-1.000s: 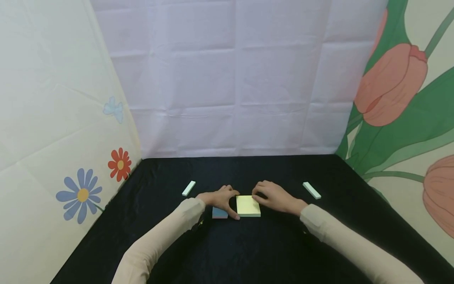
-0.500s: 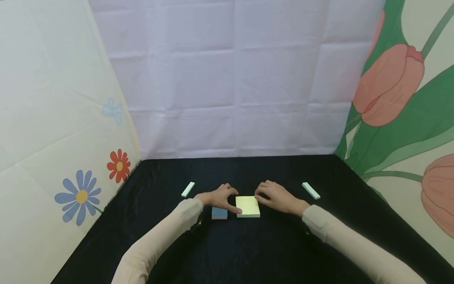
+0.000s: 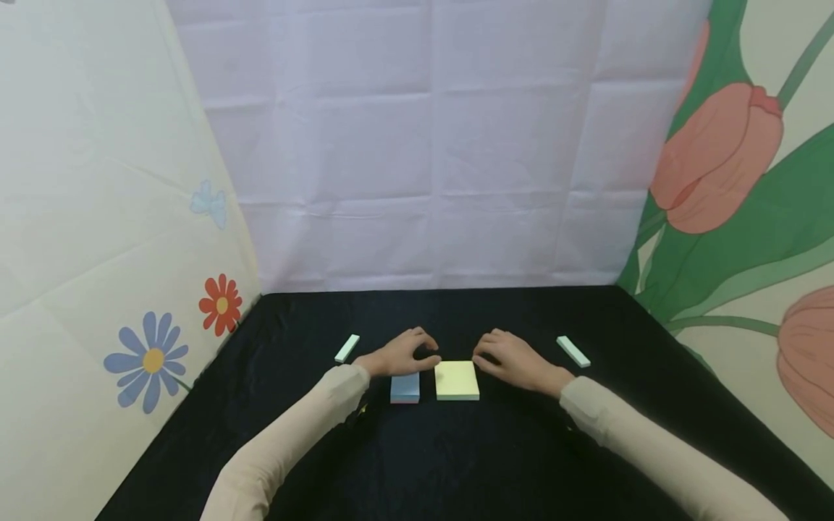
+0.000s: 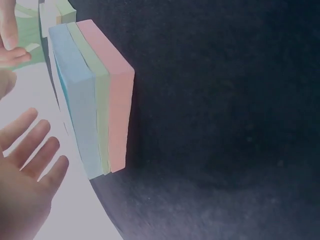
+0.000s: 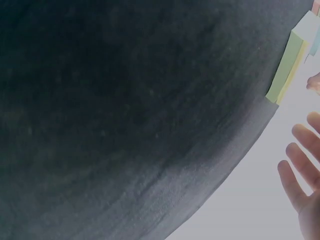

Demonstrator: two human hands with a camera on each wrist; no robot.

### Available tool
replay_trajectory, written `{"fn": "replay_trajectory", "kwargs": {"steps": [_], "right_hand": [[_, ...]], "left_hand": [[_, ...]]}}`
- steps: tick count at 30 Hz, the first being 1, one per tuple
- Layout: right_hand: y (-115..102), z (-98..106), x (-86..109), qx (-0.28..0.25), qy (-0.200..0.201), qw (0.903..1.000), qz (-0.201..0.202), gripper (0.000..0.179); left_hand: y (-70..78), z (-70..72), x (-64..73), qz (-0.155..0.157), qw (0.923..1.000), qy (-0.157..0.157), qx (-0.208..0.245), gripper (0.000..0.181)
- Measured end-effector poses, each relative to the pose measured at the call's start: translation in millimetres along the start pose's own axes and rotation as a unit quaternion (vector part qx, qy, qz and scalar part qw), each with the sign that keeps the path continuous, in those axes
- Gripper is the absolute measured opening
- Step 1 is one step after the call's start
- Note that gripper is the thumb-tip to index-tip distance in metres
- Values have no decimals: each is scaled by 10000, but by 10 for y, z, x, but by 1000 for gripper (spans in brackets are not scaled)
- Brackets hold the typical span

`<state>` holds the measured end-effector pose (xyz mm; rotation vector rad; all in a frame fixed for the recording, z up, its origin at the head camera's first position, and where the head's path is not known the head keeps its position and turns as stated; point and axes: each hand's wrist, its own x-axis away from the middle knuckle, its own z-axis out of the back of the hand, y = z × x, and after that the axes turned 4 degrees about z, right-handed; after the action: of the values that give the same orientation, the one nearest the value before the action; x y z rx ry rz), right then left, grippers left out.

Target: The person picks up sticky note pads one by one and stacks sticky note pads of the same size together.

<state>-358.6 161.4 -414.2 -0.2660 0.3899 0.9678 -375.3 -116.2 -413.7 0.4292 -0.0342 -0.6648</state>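
A square yellow sticky-note pad [image 3: 457, 380] lies near the middle of the black cloth, with a green layer showing below its yellow in the right wrist view. Left of it, a small gap away, is a stack of sticky-note pads [image 3: 405, 389], blue on top; green and pink layers [image 4: 122, 110] show in the left wrist view. My left hand [image 3: 400, 353] hovers over the back of the blue stack, thumb near the yellow pad's far left corner, holding nothing. Fingers loosely bent, my right hand [image 3: 515, 359] is beside the yellow pad's far right corner and holds nothing.
A narrow pale strip-shaped block [image 3: 347, 348] lies farther back on the left, and a similar block [image 3: 573, 352] on the right. The black cloth [image 3: 430, 463] meets a white hanging sheet [image 3: 430, 181] behind. Flower-printed sheets flank both sides.
My left hand has lifted away from the yellow pad, its thumb drawing back from the near left edge. My right hand has pulled slightly rightward off it. The pads stay put.
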Motion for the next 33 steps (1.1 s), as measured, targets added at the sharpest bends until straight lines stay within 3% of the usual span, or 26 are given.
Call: {"fn": "replay_trajectory", "kwargs": {"steps": [5, 14, 26, 33], "right_hand": [[39, 16, 8, 101, 97, 9999, 63, 8], [108, 62, 46, 240, 328, 9989, 252, 10], [199, 123, 85, 437, 288, 9981, 336, 13], [234, 128, 137, 570, 456, 9964, 424, 13]], "left_hand": [[-59, 40, 34, -301, 9988, 375, -65, 31], [-159, 171, 150, -577, 9952, 791, 9, 25], [-286, 253, 346, -392, 9934, 1074, -42, 21], [-375, 248, 394, -222, 9924, 1183, -238, 21]]}}
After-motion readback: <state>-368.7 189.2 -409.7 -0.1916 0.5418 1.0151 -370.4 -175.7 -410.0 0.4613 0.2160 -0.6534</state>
